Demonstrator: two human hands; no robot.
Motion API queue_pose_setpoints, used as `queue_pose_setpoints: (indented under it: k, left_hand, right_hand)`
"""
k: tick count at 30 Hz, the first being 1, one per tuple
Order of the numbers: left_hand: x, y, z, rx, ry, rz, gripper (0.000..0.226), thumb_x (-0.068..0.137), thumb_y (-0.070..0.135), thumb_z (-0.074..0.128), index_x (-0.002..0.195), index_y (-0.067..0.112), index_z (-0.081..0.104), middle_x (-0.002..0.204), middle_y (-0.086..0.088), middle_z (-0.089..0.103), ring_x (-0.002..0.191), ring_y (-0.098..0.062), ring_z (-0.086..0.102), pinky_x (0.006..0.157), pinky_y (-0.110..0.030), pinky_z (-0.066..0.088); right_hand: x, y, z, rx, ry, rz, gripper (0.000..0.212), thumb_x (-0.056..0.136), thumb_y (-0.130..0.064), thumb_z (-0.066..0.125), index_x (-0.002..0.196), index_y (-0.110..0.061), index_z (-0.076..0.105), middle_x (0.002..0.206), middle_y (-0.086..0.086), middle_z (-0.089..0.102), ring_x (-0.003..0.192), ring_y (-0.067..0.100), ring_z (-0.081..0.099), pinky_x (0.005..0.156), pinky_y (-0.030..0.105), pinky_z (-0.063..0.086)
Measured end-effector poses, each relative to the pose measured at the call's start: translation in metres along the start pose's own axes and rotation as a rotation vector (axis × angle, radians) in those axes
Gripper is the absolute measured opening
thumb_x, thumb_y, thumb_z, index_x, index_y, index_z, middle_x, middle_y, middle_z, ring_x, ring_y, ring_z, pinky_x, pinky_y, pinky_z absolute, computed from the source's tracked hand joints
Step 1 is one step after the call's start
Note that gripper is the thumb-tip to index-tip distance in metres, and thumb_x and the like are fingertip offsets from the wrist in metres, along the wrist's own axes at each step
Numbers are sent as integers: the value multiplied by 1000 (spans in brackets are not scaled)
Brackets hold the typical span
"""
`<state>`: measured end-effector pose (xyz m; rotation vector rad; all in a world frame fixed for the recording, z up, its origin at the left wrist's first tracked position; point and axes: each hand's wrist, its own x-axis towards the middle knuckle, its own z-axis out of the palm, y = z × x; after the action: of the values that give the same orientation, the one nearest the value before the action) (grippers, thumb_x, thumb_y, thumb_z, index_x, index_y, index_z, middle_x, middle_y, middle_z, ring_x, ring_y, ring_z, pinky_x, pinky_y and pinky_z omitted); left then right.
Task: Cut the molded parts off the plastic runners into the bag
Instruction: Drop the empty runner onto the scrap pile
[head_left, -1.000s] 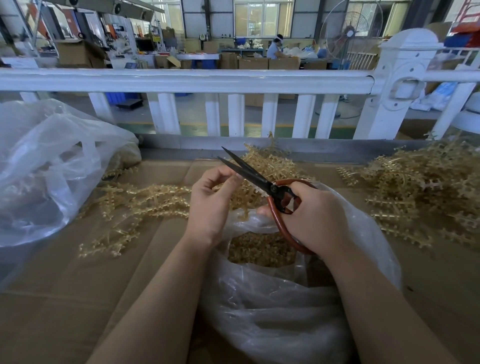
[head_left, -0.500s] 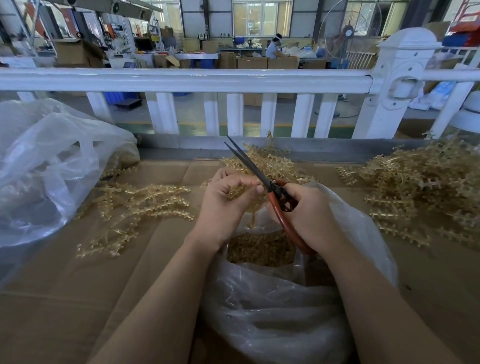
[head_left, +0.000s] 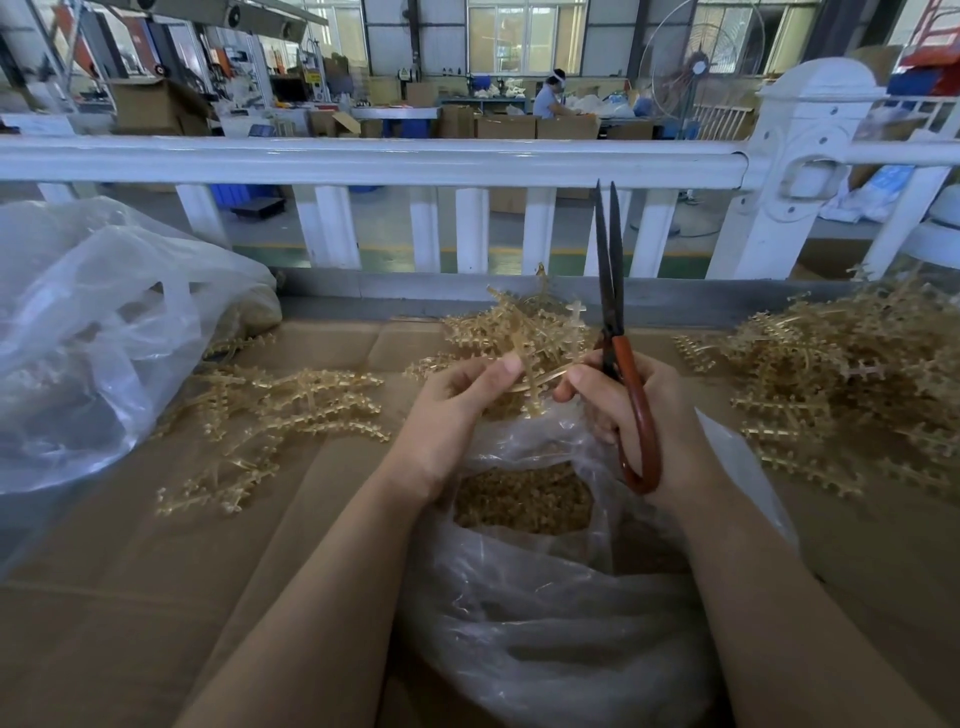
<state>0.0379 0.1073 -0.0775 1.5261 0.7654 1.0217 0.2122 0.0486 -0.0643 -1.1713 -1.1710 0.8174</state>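
A clear plastic bag (head_left: 545, 613) stands open in front of me, with a heap of small amber cut parts (head_left: 519, 501) inside. Above its mouth my left hand (head_left: 452, 415) pinches an amber plastic runner (head_left: 532, 376). My right hand (head_left: 639, 410) grips the red handles of the scissors (head_left: 609, 280), whose dark blades point straight up, nearly closed. The fingertips of my right hand also touch the runner's other end.
Runners with parts lie in a big pile at the right (head_left: 852, 374), another behind the hands (head_left: 514, 322), and a looser spread at the left (head_left: 270, 410). A second large clear bag (head_left: 98, 332) sits far left. A white railing (head_left: 363, 161) borders the cardboard-covered table (head_left: 130, 597).
The scissors swung from pointing up-left to upright, with the blades closing. Both hands rose slightly, and my right fingers came onto the runner held by my left hand.
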Motion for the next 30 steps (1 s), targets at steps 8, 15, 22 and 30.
queue_pose_setpoints:
  k: [8, 15, 22, 30]
  left_hand:
    - [4, 1, -4, -310, 23, 89, 10, 75, 20, 72, 79, 11, 73, 71, -2, 72, 67, -8, 66, 68, -18, 52]
    - [4, 2, -4, -225, -83, 32, 17, 70, 16, 76, 81, 9, 65, 71, -4, 69, 61, -10, 60, 62, -16, 47]
    - [2, 1, -2, -135, -134, -65, 24, 66, 21, 82, 85, 13, 71, 70, 1, 67, 62, -7, 58, 59, -17, 44]
    - [2, -1, -1, -318, -79, -73, 10, 69, 15, 83, 75, 14, 75, 75, -9, 72, 66, -17, 66, 67, -28, 55]
  right_hand:
    - [-2, -3, 0, 68, -1, 29, 27, 93, -17, 69, 72, -32, 75, 77, 6, 71, 50, 19, 40, 48, 31, 32]
    - [-3, -4, 0, 60, -10, 28, 27, 92, -18, 69, 72, -34, 74, 76, 5, 71, 51, 19, 41, 49, 31, 32]
    - [0, 1, -2, 57, 4, 16, 20, 92, -16, 70, 74, -26, 72, 76, 8, 71, 50, 18, 43, 49, 28, 36]
    - [0, 6, 2, -18, 59, -7, 10, 91, -20, 72, 82, -16, 70, 78, 7, 73, 52, 1, 58, 61, 18, 43]
